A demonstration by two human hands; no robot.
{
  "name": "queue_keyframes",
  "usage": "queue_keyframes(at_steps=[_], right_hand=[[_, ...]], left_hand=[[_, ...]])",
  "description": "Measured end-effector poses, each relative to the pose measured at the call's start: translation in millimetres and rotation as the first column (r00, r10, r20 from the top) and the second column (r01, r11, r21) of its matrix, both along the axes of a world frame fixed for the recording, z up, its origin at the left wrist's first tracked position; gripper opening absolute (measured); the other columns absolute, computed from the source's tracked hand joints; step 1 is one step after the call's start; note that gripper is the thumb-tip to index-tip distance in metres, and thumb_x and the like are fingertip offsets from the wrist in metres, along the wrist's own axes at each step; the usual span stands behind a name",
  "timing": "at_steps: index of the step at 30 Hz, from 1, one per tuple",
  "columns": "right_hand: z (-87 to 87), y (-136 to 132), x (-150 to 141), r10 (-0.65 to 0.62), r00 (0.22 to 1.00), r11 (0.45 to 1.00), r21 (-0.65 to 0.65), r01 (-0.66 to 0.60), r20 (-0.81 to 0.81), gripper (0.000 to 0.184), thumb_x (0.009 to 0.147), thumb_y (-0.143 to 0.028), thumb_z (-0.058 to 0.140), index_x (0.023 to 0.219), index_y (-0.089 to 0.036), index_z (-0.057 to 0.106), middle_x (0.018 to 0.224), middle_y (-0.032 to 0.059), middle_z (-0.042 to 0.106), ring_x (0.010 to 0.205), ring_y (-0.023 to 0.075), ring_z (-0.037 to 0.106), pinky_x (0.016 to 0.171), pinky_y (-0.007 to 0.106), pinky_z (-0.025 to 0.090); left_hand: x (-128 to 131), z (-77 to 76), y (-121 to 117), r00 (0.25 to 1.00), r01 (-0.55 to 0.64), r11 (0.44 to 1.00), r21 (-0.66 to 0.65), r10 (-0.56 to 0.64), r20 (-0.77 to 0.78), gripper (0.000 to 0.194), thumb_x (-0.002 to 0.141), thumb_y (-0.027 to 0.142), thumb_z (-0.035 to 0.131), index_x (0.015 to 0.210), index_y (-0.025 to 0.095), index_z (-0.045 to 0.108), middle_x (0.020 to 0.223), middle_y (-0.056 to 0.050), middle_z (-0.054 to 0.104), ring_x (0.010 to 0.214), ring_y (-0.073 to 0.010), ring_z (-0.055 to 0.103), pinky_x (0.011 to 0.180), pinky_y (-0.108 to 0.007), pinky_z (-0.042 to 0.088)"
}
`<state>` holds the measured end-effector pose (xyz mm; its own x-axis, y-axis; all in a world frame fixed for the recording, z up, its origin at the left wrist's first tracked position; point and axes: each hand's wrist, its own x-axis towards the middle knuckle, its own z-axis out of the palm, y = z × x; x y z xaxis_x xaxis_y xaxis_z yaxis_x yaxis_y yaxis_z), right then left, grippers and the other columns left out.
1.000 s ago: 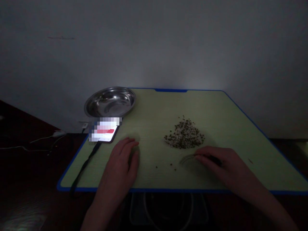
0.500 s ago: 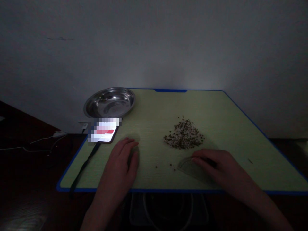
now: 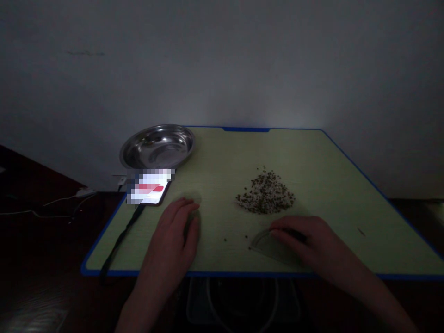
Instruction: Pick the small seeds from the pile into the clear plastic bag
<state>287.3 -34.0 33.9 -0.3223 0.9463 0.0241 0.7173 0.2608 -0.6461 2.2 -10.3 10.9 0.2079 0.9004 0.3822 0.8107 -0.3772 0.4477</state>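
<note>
My right hand pinches a clear, thin piece with a curved edge, perhaps plastic, between thumb and fingers, low over the table near its front edge. At the left tip of this piece lies a small dark bean-like grain. Two more dark grains are scattered to the left. Just beyond my right hand is a heap of mixed dark and whitish grains. My left hand rests on the table with fingers loosely bent and thumb apart, holding nothing.
The pale green table has a blue rim. A shiny steel basin stands at the back left. In front of it lies a lit phone with a dark strap. Below the front edge is a round dark container.
My right hand has shifted slightly left with the clear piece. The nearest dark grain has moved a little left and toward me. My left hand has stayed in place.
</note>
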Motion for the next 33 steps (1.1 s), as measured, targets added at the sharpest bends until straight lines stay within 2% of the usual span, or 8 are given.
queue_keyframes(at_steps=[5,9,12,15,20,27,33], right_hand=[[3.6,-1,-4,0.004,1.0,1.0,0.005,-0.004,-0.019,0.025,0.094,-0.032,0.05,0.081,-0.024,0.07,0.079,0.0005,0.074,0.07,0.0159,0.068,0.064,0.028,0.052],[4.9,-7,-3,-0.055,0.998,0.998,0.027,0.056,-0.03,0.023,0.093,-0.031,0.051,0.086,-0.026,0.072,0.088,0.0019,0.076,0.079,0.0181,0.07,0.069,0.029,0.054],[3.0,-9,-4,-0.024,0.999,1.0,0.0,0.024,-0.031,0.023,0.093,-0.03,0.051,0.085,-0.027,0.073,0.087,0.0007,0.077,0.078,0.0176,0.071,0.068,0.029,0.055],[0.7,-6,-4,-0.003,1.0,1.0,-0.007,0.003,-0.008,0.024,0.094,-0.031,0.051,0.084,-0.026,0.072,0.084,0.0006,0.076,0.074,0.0173,0.07,0.067,0.029,0.055],[0.3,0,0,-0.049,0.999,0.997,0.056,0.048,0.024,0.025,0.094,-0.031,0.05,0.086,-0.024,0.072,0.085,0.003,0.076,0.075,0.019,0.07,0.067,0.031,0.055],[1.5,5,-6,-0.084,0.996,0.994,0.076,0.084,0.005,0.025,0.093,-0.031,0.049,0.088,-0.024,0.072,0.087,0.0035,0.077,0.076,0.0194,0.07,0.068,0.033,0.054],[4.9,7,-11,-0.032,0.999,0.999,0.044,0.032,-0.01,0.023,0.093,-0.032,0.05,0.088,-0.025,0.072,0.089,0.0021,0.077,0.078,0.0184,0.07,0.07,0.032,0.053]], left_hand=[[0,-0.1,0,1.0,0.002,1.0,0.014,-0.002,0.001,0.025,0.094,0.029,0.045,0.112,0.018,0.059,0.121,-0.012,0.063,0.117,-0.0266,0.058,0.101,-0.053,0.048],[0,-1.4,0,1.0,0.003,1.0,0.013,-0.003,0.002,0.025,0.094,0.029,0.045,0.111,0.018,0.059,0.12,-0.012,0.063,0.118,-0.027,0.057,0.101,-0.053,0.048],[0,-2.1,0,1.0,0.004,1.0,0.017,-0.004,-0.01,0.026,0.095,0.03,0.045,0.112,0.017,0.059,0.121,-0.013,0.063,0.119,-0.0274,0.057,0.102,-0.054,0.048],[-1,-1.9,0,1.0,0.001,1.0,0.013,0.0,-0.014,0.026,0.094,0.029,0.045,0.112,0.017,0.059,0.121,-0.012,0.063,0.118,-0.0269,0.057,0.101,-0.054,0.048],[-1,-1.0,0,1.0,-0.005,1.0,0.012,0.005,-0.002,0.024,0.094,0.03,0.045,0.11,0.019,0.06,0.12,-0.011,0.064,0.118,-0.0269,0.058,0.102,-0.053,0.048],[0,-1.5,-1,1.0,-0.001,1.0,0.031,0.002,-0.027,0.023,0.095,0.028,0.045,0.112,0.02,0.058,0.121,-0.011,0.063,0.119,-0.0258,0.057,0.101,-0.052,0.049],[0,-2.0,-1,1.0,0.01,0.999,0.043,-0.009,-0.029,0.023,0.095,0.026,0.045,0.113,0.018,0.058,0.12,-0.012,0.063,0.117,-0.0259,0.057,0.101,-0.053,0.049]])
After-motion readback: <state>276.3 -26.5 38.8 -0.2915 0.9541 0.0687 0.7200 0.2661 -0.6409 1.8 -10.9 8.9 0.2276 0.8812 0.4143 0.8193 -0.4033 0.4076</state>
